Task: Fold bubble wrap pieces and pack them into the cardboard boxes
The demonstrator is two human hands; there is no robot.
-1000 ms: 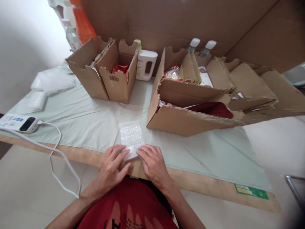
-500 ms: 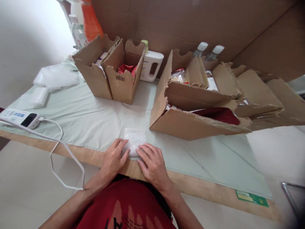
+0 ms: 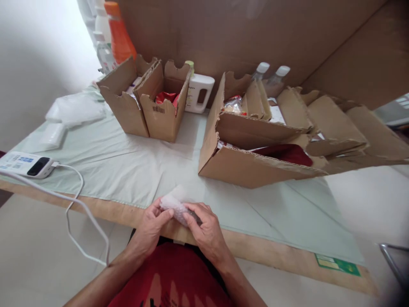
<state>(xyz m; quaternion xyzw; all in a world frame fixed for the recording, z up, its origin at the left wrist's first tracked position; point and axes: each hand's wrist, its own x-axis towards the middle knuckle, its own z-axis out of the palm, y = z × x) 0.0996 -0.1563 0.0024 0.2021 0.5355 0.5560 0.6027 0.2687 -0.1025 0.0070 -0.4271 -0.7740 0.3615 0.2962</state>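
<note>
A small piece of clear bubble wrap (image 3: 177, 205) is held between both hands at the table's front edge, tilted and bent. My left hand (image 3: 152, 224) grips its left end, thumb on the near face and fingers behind. At the right end my right hand (image 3: 204, 225) pinches it, thumb in front. Something darker shows beneath the right fingers; I cannot tell what it is. Under the wrap lies the pale green cloth (image 3: 143, 170) that covers the table.
Two cardboard bins (image 3: 159, 123) stand at back left, beside a white jug (image 3: 200, 91). More cardboard bins (image 3: 255, 170) fill the right. A white device (image 3: 27, 164) with a cable (image 3: 79, 179) lies left, near plastic bags (image 3: 75, 108). An orange bottle (image 3: 119, 36) stands behind.
The bubble wrap lay flat on the cloth under my fingers; now it is lifted, tilted and gripped by both hands, closer to the table edge. The view has shifted slightly.
</note>
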